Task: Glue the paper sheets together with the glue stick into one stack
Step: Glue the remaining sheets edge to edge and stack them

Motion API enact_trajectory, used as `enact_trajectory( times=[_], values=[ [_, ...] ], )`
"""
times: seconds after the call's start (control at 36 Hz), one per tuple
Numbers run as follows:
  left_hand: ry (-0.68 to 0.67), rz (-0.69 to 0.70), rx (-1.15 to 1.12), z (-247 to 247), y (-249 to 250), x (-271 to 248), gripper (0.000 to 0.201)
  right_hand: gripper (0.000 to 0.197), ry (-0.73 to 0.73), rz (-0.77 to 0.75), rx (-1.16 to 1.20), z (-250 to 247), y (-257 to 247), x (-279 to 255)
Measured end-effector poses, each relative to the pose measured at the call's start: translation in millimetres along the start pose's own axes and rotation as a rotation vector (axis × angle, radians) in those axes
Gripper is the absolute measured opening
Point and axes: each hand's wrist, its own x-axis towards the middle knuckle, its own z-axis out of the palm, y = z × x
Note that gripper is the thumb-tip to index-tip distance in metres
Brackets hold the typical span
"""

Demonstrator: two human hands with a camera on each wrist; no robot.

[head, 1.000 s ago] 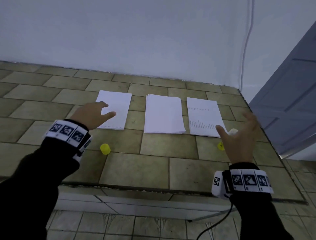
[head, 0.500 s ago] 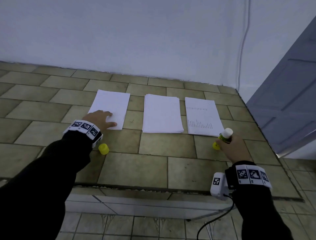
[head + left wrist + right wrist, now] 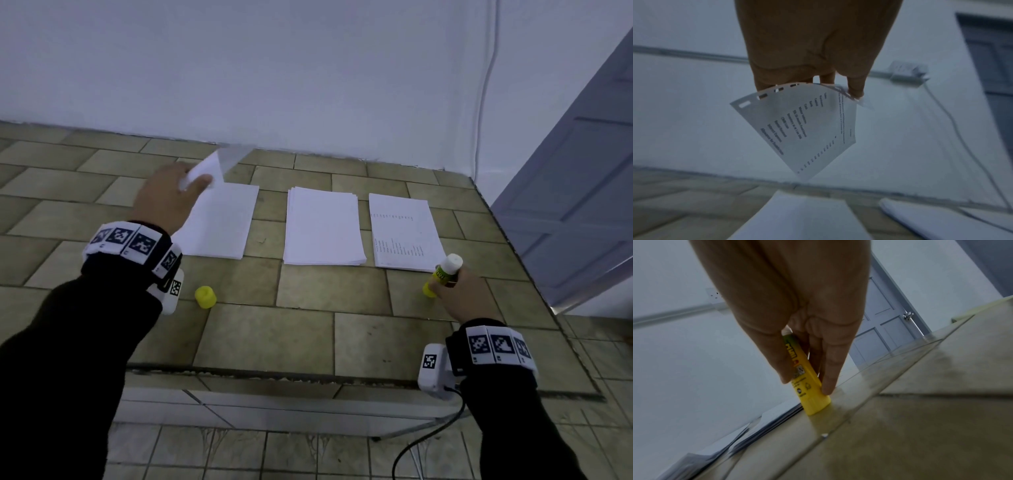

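Note:
Three lots of white paper lie in a row on the tiled ledge: a left pile (image 3: 219, 226), a thicker middle stack (image 3: 323, 228) and a printed sheet (image 3: 404, 233) on the right. My left hand (image 3: 171, 202) pinches one lifted sheet (image 3: 212, 168) by its corner above the far end of the left pile. In the left wrist view that sheet (image 3: 801, 129) shows print and punched holes, hanging from my left hand (image 3: 813, 84). My right hand (image 3: 459, 294) grips the yellow glue stick (image 3: 445, 272), white end up. Its base (image 3: 816, 405) rests on the tile beside the printed sheet.
A yellow cap (image 3: 205, 296) lies on the tiles near my left wrist. The white wall (image 3: 308, 85) closes the back of the ledge, and a grey door (image 3: 575, 192) stands to the right. The ledge's front edge (image 3: 308, 375) drops to a tiled floor.
My left hand has gone from resting on the left pile to lifting one sheet up and away from it. The right hand closed on the glue stick and stays there.

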Motion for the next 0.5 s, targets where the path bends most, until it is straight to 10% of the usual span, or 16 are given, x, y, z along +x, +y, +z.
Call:
enact_trajectory(
  times=[0.17, 0.39, 0.5],
  values=[
    [-0.092, 0.316, -0.175, -5, 48, -43, 0.045, 0.048, -0.038, -0.005, -0.027, 0, 1, 1],
    [-0.688, 0.549, 0.07, 43, 67, -111, 0.094, 0.041, -0.074, -0.06, -0.017, 1, -5, -3],
    [-0.883, 0.568, 0.195, 61, 67, -135, 0.085, 0.04, -0.089, -0.105, -0.008, 3, -5, -4]
  ],
)
